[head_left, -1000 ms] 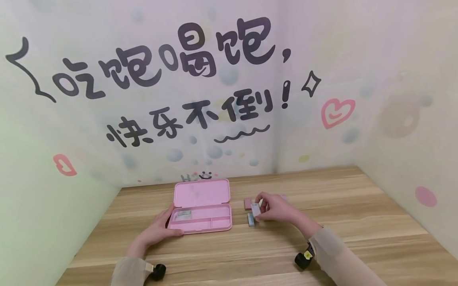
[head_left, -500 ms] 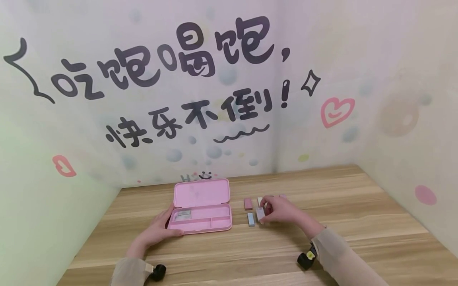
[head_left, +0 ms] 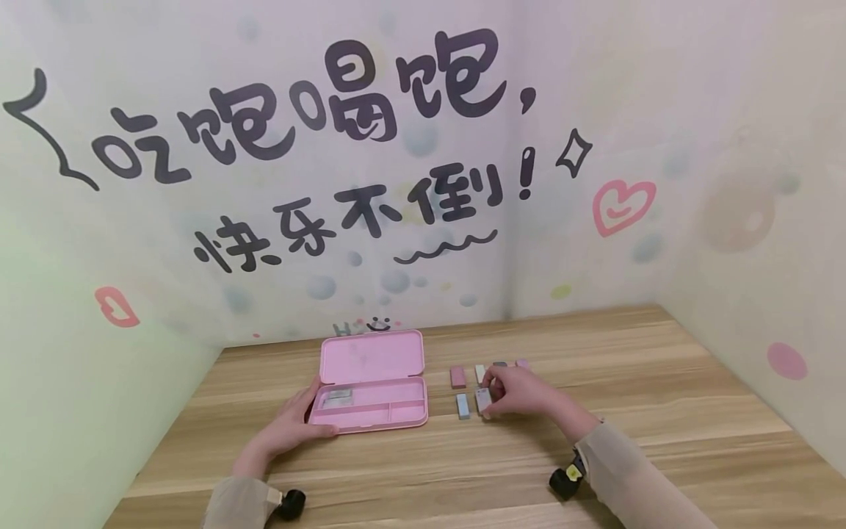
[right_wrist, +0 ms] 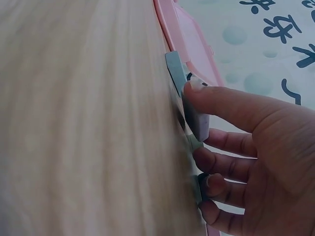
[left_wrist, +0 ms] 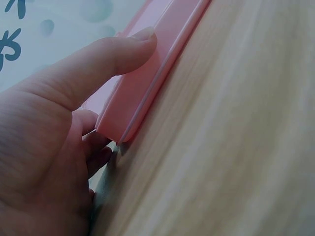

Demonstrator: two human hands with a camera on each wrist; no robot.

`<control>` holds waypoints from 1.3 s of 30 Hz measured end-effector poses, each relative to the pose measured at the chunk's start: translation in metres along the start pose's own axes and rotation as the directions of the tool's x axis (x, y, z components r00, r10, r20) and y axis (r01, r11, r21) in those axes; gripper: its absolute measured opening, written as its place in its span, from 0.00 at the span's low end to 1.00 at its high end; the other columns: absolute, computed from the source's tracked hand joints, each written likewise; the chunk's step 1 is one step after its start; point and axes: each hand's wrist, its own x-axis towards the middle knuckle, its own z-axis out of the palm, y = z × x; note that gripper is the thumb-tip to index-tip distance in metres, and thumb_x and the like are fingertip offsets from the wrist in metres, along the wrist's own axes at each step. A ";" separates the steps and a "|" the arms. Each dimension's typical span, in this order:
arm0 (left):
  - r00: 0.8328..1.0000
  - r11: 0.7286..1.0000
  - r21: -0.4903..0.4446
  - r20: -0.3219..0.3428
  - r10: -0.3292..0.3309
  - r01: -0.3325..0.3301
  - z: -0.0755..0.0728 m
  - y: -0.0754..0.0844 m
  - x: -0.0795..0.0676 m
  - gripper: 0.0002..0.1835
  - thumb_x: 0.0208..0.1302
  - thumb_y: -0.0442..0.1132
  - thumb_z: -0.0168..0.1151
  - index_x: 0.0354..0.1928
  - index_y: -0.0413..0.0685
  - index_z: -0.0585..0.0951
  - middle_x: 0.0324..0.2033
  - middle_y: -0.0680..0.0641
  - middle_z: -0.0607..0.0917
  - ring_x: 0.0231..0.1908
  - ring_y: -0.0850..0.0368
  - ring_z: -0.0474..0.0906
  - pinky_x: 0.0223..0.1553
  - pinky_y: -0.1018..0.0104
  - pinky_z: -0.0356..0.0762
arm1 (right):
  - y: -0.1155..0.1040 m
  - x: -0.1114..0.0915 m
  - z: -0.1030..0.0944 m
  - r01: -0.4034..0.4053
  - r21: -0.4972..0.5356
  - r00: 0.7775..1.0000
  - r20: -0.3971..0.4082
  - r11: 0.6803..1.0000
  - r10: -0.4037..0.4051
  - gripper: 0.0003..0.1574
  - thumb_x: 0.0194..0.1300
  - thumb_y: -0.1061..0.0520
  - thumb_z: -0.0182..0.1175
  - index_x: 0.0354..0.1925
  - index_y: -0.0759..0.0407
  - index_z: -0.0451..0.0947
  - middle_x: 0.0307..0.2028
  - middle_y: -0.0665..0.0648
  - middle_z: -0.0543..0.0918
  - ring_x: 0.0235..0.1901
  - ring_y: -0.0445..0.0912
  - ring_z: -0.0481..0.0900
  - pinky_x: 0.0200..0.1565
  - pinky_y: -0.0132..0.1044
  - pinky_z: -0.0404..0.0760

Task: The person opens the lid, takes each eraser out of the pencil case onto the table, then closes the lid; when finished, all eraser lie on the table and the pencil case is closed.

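Note:
A pink pencil case [head_left: 371, 416] lies open, lid laid back. My left hand [head_left: 288, 428] grips its left end; in the left wrist view the thumb lies along the front side of the case [left_wrist: 142, 83] and the fingers are behind the end. My right hand [head_left: 522, 391] pinches a pale lilac eraser [head_left: 483, 401] at the table, right of a light blue eraser [head_left: 463, 406]. The lilac eraser [right_wrist: 199, 123] appears tilted in the right wrist view, thumb on its near end. Whether its lower edge touches the table is unclear.
Behind stand a rose eraser [head_left: 458, 377], a white one [head_left: 480, 373], a dark grey one [head_left: 500, 364] and a mauve one [head_left: 522, 364], partly hidden by my right hand. Greyish pieces [head_left: 339, 397] lie in the case's back compartment. A printed wall [head_left: 423, 294] closes off the wooden table's back.
My right hand has carried the lilac eraser slightly right and lower, away from the light blue and rose erasers, which show fully now. The left hand stays on the case.

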 end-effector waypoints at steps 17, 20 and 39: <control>1.000 1.000 0.016 0.009 0.006 -0.006 -0.001 0.001 0.000 0.61 0.52 0.54 0.73 0.76 0.41 0.43 0.72 0.28 0.47 0.69 0.28 0.41 0.64 0.31 0.42 | 0.002 -0.002 0.000 -0.001 -0.017 1.000 0.016 1.000 0.002 0.26 0.47 0.54 0.77 0.40 0.57 0.74 0.26 0.48 0.75 0.27 0.42 0.71 0.30 0.36 0.71; 1.000 1.000 0.023 0.003 0.011 -0.011 -0.001 0.001 0.000 0.61 0.52 0.54 0.73 0.76 0.41 0.43 0.72 0.28 0.48 0.69 0.28 0.41 0.64 0.31 0.42 | 0.003 -0.002 0.000 0.001 -0.021 1.000 0.017 1.000 -0.001 0.26 0.46 0.54 0.77 0.40 0.57 0.74 0.25 0.47 0.75 0.27 0.41 0.71 0.30 0.35 0.71; 1.000 1.000 0.015 0.001 0.016 -0.016 0.000 0.000 0.000 0.61 0.52 0.53 0.73 0.76 0.40 0.43 0.72 0.28 0.49 0.69 0.28 0.42 0.64 0.32 0.43 | -0.006 -0.003 -0.007 -0.010 -0.032 1.000 0.007 0.999 0.010 0.27 0.48 0.54 0.75 0.45 0.59 0.74 0.25 0.49 0.74 0.26 0.42 0.70 0.31 0.37 0.70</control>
